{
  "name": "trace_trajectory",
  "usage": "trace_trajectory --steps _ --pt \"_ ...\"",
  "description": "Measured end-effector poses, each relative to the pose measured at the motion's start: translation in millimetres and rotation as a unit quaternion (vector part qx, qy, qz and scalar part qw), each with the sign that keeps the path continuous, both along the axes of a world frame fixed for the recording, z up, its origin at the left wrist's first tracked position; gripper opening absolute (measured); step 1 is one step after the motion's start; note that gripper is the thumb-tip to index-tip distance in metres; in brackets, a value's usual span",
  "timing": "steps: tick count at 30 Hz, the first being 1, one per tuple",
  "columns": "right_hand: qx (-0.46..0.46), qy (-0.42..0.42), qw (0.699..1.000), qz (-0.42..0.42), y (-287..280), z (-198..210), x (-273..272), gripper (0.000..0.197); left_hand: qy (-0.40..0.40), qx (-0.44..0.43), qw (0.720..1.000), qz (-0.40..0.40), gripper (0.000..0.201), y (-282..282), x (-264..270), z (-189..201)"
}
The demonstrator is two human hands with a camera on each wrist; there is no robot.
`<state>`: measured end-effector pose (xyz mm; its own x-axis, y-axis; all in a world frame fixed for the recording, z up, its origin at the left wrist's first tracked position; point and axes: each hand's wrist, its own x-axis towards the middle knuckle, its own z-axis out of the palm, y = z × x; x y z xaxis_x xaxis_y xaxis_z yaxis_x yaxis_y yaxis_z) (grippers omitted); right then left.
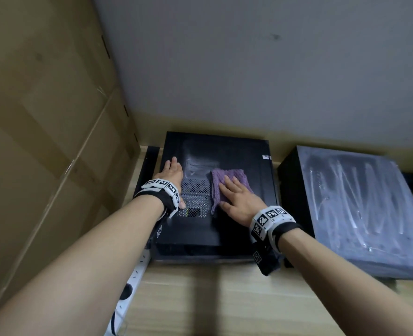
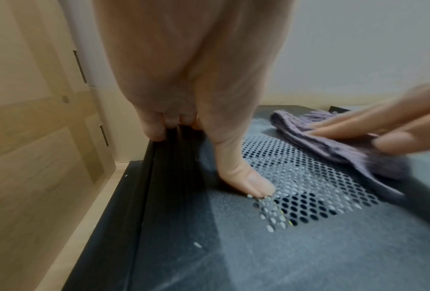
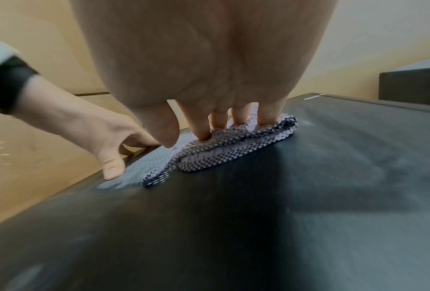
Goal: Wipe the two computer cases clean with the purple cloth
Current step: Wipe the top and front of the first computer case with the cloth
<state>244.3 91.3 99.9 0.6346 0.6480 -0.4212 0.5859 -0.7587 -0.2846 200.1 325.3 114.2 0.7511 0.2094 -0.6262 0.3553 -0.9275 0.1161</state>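
Observation:
A black computer case (image 1: pixel 239 154) lies flat on the floor with a perforated vent (image 1: pixel 195 190) in its top. The folded purple cloth (image 1: pixel 229 177) lies on this top, and my right hand (image 1: pixel 239 200) presses it down with straight fingers (image 3: pixel 204 128). My left hand (image 1: pixel 172 172) grips the case's left edge: its fingers (image 2: pixel 156 132) curl over the rim and its thumb (image 2: pixel 244 177) rests on the vent (image 2: pixel 308 187). A second case (image 1: pixel 360 202), grey with streaked dust, lies to the right, with neither hand on it.
Tall cardboard boxes (image 1: pixel 43 141) stand close on the left. A white power strip (image 1: pixel 135 282) lies on the wooden floor (image 1: pixel 224 299) beside them. A pale wall (image 1: pixel 273 69) runs behind both cases. A narrow black panel (image 1: pixel 149 166) lies along the left case.

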Motion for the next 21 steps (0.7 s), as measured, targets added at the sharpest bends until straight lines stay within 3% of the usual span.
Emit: trace_trajectory --steps 5,10,16,21 --pt "0.002 0.009 1.0 0.028 -21 3 -37 0.067 -0.007 -0.018 1.0 -0.006 0.143 6 -2 -3" --pt "-0.008 0.009 0.999 0.03 -17 2 -35 0.068 0.002 -0.007 1.0 -0.012 0.145 6 1 -4" --pt "-0.007 0.008 1.0 0.028 19 0 4 0.065 0.012 -0.003 1.0 -0.008 0.147 11 3 -9" --pt "-0.023 -0.006 1.0 0.015 68 -12 49 0.064 -0.044 -0.053 0.998 -0.004 0.144 21 -6 -16"
